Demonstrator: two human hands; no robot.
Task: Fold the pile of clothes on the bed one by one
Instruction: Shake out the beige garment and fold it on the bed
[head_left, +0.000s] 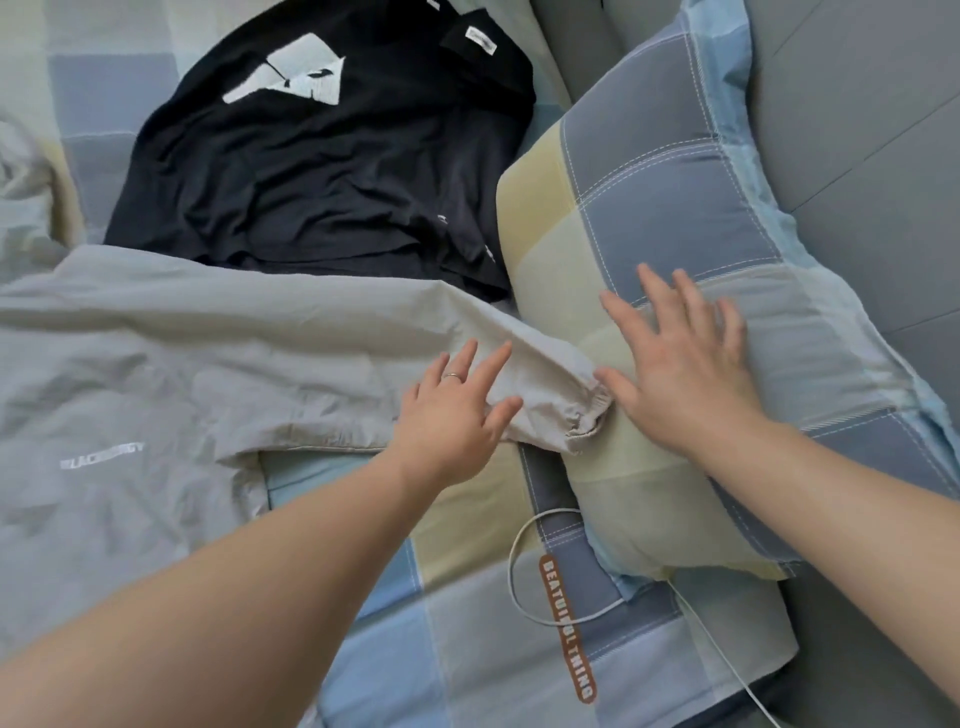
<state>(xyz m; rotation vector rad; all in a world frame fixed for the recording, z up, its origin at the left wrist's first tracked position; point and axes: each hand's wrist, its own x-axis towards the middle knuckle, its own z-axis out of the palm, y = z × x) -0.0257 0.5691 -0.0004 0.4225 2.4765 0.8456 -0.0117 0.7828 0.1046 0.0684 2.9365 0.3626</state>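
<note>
Where the grey jacket (156, 374) lies spread across the left half of the bed, its one visible sleeve (519, 374) runs off to the right, long axis close to level and dipping a little toward its end, with the elastic cuff (587, 421) pointing at the pillow and resting on the pillow's near left edge. The body of the jacket is flat but wrinkled, pale lettering showing on the chest at lower left, and its lower hem sits over the checked bedsheet (467, 613).

The left hand (452, 421) is laid palm down on the sleeve just short of the cuff, fingers spread and straight, gripping nothing; a ring shows on one finger. The right hand (685, 364) is also flat and open, fingers fanned, lying on the checked pillow (675, 208), its thumb touching or just beside the gathered cuff; which of the two is hard to tell. Neither hand pinches cloth.

Behind the jacket, at the far side of the bed, a stack of black clothes (322, 171) sits folded, a white graphic on the top piece and a small label near its collar. The stack's near edge meets the upper edge of the jacket.

A white cable (519, 582) loops on the sheet below the pillow and trails off toward the lower right, passing an orange strip with white letters printed on the sheet
</note>
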